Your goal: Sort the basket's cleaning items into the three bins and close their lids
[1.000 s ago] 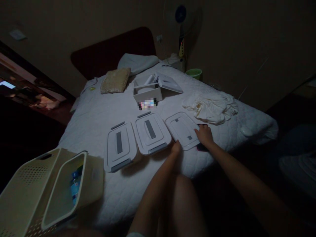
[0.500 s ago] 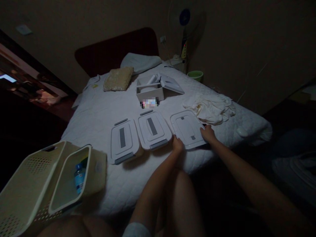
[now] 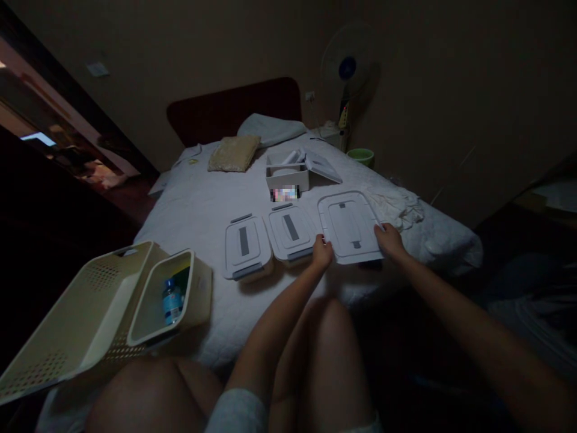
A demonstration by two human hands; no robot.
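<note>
Both of my hands hold a white plastic storage-box lid (image 3: 367, 225), its underside ribs and two small grey tabs showing. My left hand (image 3: 323, 251) is closed on its left edge near the front corner. My right hand (image 3: 389, 241) grips the right edge. The lid is tilted up, its front edge above the bed. Left of it stand two lidded storage boxes side by side, a nearer-to-hand box (image 3: 307, 234) and a farther-left box (image 3: 256, 246), both with grey latches. A dark flat object (image 3: 370, 264) shows partly below the lid's front edge.
A cream laundry basket (image 3: 90, 307) and a cream bin (image 3: 202, 300) holding a blue bottle (image 3: 172, 304) stand at the left. Farther back on the bed are an open white box (image 3: 288, 181), a blurred-out phone-like item (image 3: 285, 193), a beige cushion (image 3: 233, 154) and crumpled white cloth (image 3: 406, 211).
The lid has been raised and tilted up off the bed by both hands, partly covering the crumpled cloth. My view has also shifted, so the scene sits farther right.
</note>
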